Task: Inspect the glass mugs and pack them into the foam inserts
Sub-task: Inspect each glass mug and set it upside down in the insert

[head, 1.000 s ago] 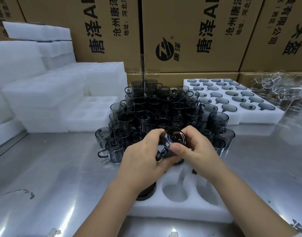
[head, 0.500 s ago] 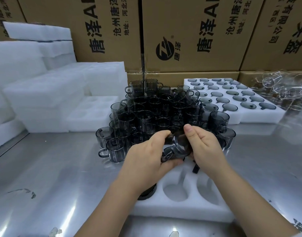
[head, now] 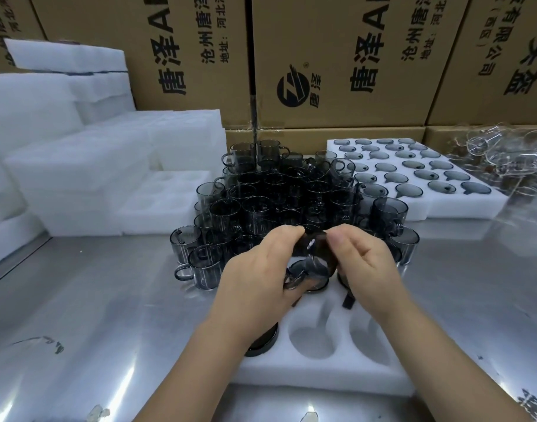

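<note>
A smoky grey glass mug [head: 314, 254] is tilted in the air between both hands, just above the near foam insert [head: 322, 376]. My left hand [head: 261, 275] grips it from the left, with its handle by my fingers. From the right, my right hand [head: 364, 257] pinches its rim. Dark mugs sit in the insert's left pocket [head: 262, 344] and in its far pockets, partly hidden by my hands. Two round pockets near the front are bare. A heap of grey mugs [head: 276, 202] stands behind the insert.
A filled foam insert [head: 419, 178] lies at the back right, beside a pile of clear glass mugs [head: 504, 159]. Stacked white foam inserts [head: 78, 166] fill the left. Cardboard boxes [head: 337, 56] wall the back. The table is shiny metal [head: 93, 315].
The mug has been turned in my hands, from its round mouth facing me to lying on its side, tilted. Both hands stay above the insert's far pockets.
</note>
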